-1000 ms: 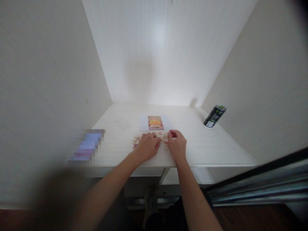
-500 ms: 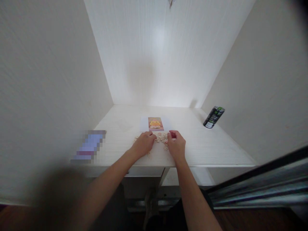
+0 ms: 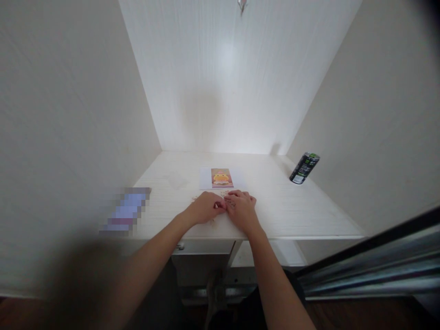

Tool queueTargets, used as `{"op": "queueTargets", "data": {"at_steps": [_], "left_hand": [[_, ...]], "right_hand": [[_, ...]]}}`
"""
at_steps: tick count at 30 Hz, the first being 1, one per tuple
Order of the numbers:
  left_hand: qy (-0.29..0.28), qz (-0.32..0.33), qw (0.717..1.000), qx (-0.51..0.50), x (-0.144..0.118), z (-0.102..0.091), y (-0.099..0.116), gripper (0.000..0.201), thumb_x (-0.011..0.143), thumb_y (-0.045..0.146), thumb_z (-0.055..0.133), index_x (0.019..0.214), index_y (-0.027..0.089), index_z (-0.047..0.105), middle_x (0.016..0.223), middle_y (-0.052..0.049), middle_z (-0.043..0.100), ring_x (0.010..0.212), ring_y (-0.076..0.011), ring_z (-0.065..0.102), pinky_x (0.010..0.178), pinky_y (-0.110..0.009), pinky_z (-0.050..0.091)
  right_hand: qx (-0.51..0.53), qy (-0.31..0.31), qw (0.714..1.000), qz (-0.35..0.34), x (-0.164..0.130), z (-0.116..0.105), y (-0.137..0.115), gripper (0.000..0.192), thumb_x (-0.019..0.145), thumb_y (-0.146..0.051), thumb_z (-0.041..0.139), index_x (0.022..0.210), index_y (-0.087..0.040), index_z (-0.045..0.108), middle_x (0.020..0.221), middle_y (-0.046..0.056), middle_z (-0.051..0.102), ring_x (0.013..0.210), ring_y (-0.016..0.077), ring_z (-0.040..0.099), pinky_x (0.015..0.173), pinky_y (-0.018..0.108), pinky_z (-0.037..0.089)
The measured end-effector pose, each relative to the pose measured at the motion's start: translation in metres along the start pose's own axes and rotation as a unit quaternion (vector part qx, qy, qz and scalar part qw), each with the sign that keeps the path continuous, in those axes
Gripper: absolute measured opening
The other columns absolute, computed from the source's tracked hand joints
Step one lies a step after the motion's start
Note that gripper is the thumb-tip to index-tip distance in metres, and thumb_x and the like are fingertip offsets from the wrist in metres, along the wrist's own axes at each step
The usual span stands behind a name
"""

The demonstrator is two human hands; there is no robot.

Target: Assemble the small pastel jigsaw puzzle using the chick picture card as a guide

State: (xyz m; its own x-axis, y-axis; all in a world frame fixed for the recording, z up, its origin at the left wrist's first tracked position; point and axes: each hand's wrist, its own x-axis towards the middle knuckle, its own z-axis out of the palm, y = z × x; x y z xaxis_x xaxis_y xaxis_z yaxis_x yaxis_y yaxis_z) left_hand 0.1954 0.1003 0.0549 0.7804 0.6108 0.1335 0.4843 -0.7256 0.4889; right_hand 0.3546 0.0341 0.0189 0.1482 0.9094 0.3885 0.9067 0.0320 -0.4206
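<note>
Fingers (image 3: 220, 205) of both hands are curling together over the puzzle pieces (image 3: 227, 200) at the middle of the bench (image 3: 292, 215), knuckles nearly touching. The left hand (image 3: 205, 210) is lying loosely closed over the pieces at its side; whether it is pinching one, I cannot tell. The right hand (image 3: 241, 209) is also bent over the heap, and its grip is hidden too.

A second ago the hands were sitting apart with a spread of pale pieces showing between and to the left of them; now they are meeting, and most of that spread is covered, only a few pieces peeking out at the left hand's 9 o'clock and just beyond the fingertips at 12. Judging by this, the pieces are being gathered or pressed together under the palms.

At 12 o'clock from the hands a picture card (image 3: 222, 178) is lying flat. A dark can (image 3: 304, 168) is standing at 2 o'clock, well apart, and a blurred flat object (image 3: 125, 211) is lying at 9 o'clock.
</note>
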Motion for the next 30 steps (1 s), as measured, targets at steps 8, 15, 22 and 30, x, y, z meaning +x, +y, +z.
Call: {"op": "queueTargets", "data": {"at_steps": [8, 15, 22, 30], "left_hand": [[0.05, -0.011, 0.997, 0.06, 0.002, 0.004, -0.009, 0.021, 0.086, 0.027, 0.059, 0.095, 0.021, 0.077, 0.09, -0.005, 0.07, 0.08, -0.0175, 0.064, 0.076, -0.028, 0.048], [0.053, -0.032, 0.992, 0.111, 0.016, 0.008, -0.008, 0.019, 0.081, 0.028, 0.06, 0.079, 0.019, 0.077, 0.077, -0.007, 0.07, 0.076, -0.0206, 0.063, 0.075, -0.031, 0.049], [0.026, 0.001, 0.991, 0.132, 0.021, 0.006, -0.009, 0.021, 0.083, 0.022, 0.056, 0.075, 0.019, 0.075, 0.08, -0.009, 0.071, 0.081, -0.0219, 0.065, 0.08, -0.034, 0.05], [0.032, 0.054, 0.992, 0.111, 0.026, 0.005, -0.01, 0.023, 0.09, 0.019, 0.051, 0.087, 0.018, 0.074, 0.085, -0.007, 0.073, 0.08, -0.0194, 0.066, 0.077, -0.03, 0.049]], "right_hand": [[-0.013, 0.011, 1.0, 0.016, 0.0, 0.001, 0.001, 0.018, 0.092, -0.03, 0.056, 0.092, -0.025, 0.074, 0.112, 0.006, 0.067, 0.106, 0.0232, 0.053, 0.093, 0.041, 0.031], [0.108, 0.038, 0.992, 0.054, -0.001, -0.004, 0.01, 0.023, 0.094, -0.028, 0.051, 0.103, -0.023, 0.071, 0.103, 0.005, 0.071, 0.096, 0.0194, 0.06, 0.086, 0.034, 0.04], [0.013, -0.051, 0.999, 0.01, -0.015, -0.01, 0.003, 0.014, 0.089, -0.029, 0.061, 0.09, -0.026, 0.074, 0.096, 0.004, 0.069, 0.099, 0.0225, 0.057, 0.089, 0.039, 0.034], [-0.003, 0.021, 0.996, 0.089, -0.014, -0.009, 0.007, 0.02, 0.092, -0.029, 0.057, 0.104, -0.026, 0.072, 0.107, 0.008, 0.065, 0.101, 0.0248, 0.055, 0.084, 0.039, 0.037]]}}
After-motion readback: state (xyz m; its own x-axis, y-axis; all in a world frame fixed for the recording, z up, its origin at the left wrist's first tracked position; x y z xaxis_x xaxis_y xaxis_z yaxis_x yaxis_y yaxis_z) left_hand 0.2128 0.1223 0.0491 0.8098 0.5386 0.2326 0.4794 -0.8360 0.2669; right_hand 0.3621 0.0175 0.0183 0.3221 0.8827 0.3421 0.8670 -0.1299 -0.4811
